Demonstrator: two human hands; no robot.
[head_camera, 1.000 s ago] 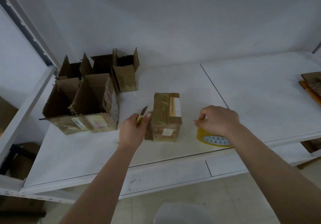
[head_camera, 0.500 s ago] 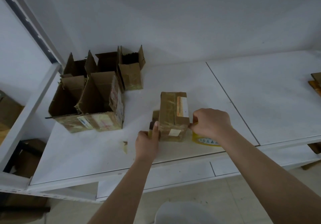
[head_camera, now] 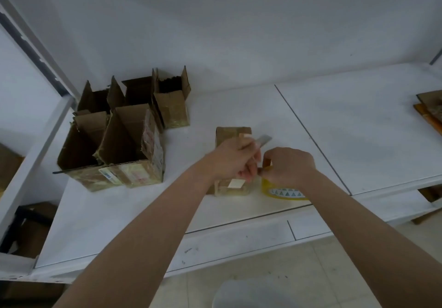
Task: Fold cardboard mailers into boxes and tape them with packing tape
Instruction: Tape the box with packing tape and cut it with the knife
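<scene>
A small taped cardboard box [head_camera: 230,135] lies on the white shelf [head_camera: 358,128], partly hidden by my hands. My left hand [head_camera: 233,158] is over the box and grips a utility knife [head_camera: 263,139], whose blade points up and to the right. My right hand [head_camera: 288,166] is just right of it, on top of a yellow roll of packing tape [head_camera: 283,191] that stands beside the box; its fingers pinch the tape where it leaves the roll. The two hands nearly touch.
Several open-topped cardboard boxes [head_camera: 124,145] stand in a cluster at the back left of the shelf. Flat cardboard pieces [head_camera: 430,109] lie at the right edge. A slanted shelf upright [head_camera: 35,51] runs along the left. Tiled floor lies below the shelf front.
My left hand has moved with the knife from the box's left side over its top toward the right hand. The right hand stays on the tape roll.
</scene>
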